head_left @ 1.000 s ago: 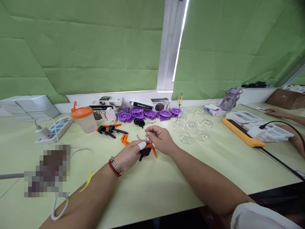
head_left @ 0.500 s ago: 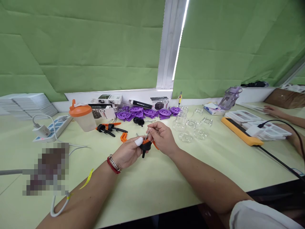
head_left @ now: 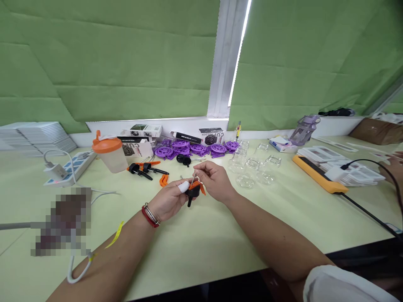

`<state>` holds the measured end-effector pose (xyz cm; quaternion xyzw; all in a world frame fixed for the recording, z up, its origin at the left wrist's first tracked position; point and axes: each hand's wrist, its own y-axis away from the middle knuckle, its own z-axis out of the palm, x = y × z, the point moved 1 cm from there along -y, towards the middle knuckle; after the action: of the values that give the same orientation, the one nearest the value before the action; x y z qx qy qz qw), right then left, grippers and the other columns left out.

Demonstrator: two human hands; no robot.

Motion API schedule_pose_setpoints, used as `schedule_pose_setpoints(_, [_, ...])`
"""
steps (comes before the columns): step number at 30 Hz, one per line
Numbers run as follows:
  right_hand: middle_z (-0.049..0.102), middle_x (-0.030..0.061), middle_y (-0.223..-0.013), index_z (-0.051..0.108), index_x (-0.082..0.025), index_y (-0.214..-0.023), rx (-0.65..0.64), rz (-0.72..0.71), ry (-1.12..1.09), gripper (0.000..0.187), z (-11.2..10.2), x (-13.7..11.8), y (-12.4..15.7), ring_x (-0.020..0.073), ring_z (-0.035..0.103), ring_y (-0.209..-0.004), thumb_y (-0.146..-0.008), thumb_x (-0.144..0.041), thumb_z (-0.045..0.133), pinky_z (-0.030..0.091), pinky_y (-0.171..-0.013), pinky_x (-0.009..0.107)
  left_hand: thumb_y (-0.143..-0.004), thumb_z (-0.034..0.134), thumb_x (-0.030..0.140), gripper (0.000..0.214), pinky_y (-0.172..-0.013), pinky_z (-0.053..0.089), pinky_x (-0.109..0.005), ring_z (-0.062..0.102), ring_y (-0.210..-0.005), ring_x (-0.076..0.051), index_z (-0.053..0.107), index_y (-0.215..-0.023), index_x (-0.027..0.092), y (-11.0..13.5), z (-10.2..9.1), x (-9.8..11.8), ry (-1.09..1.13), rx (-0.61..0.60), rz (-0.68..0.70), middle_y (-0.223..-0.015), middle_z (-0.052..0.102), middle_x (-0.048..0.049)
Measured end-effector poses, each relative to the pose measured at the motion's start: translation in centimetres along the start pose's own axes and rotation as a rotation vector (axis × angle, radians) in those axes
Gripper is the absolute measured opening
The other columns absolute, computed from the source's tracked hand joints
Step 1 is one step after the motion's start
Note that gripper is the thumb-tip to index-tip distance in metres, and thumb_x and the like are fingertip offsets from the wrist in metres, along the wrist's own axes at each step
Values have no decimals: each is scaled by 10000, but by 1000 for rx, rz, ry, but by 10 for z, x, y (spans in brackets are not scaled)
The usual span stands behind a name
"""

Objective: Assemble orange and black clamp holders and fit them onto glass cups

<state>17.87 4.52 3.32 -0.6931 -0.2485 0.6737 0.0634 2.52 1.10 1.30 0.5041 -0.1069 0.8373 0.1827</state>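
Near the middle of the table, my left hand [head_left: 170,201] is closed around a black round plastic part [head_left: 193,192] whose short stem points down. A white covering wraps its thumb. An orange plastic piece [head_left: 202,188] sits on top of the black part and sticks out to the right. My right hand [head_left: 216,181] pinches a thin metal rod [head_left: 193,178], which stands upright against the orange piece. Its lower end is hidden. Just beyond my left hand lies a loose orange clip [head_left: 163,180]. Similar black-and-orange parts [head_left: 151,168] rest further left.
Purple plastic holders [head_left: 192,149] lie along the back, with cup holder boxes [head_left: 140,147] behind. Clear glass-like cups [head_left: 252,165] stand right of my hands. An orange-lidded shaker [head_left: 111,155] and a power strip [head_left: 74,167] are left. A co-worker's hand [head_left: 395,163] shows far right.
The black part and orange piece have tilted slightly in my hands, and the rod has shifted a little left. The co-worker's hand at far right has moved closer to the edge.
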Motion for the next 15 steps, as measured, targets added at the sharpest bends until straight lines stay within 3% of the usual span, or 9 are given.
schedule_pose_setpoints(5, [659, 17, -756, 605, -190, -903, -24, 75, 10, 118, 2, 3, 3, 161, 658, -696, -834, -275, 561, 539, -650, 314, -812, 652, 313, 202, -735, 427, -325, 535, -781, -175, 694, -878, 127, 0, 2, 0, 3, -32, -11, -832, 589, -67])
schedule_pose_setpoints(10, [681, 36, -867, 675, -203, -863, -91, -190, 375, 118, 6, -3, 8, 177, 608, -858, -843, -200, 558, 483, -814, 359, -824, 648, 300, 187, -764, 455, -313, 558, -774, -158, 687, -865, 122, -2, -2, 1, 48, -13, 32, -817, 614, -62])
schedule_pose_setpoints(15, [643, 56, -1119, 700, -238, -982, -230, -327, 502, 179, 7, 0, 7, 205, 545, -1058, -869, -248, 561, 403, -944, 411, -864, 593, 353, 250, -732, 486, -276, 584, -791, -145, 678, -946, 133, -4, -3, 4, 122, 80, 82, -882, 641, -67])
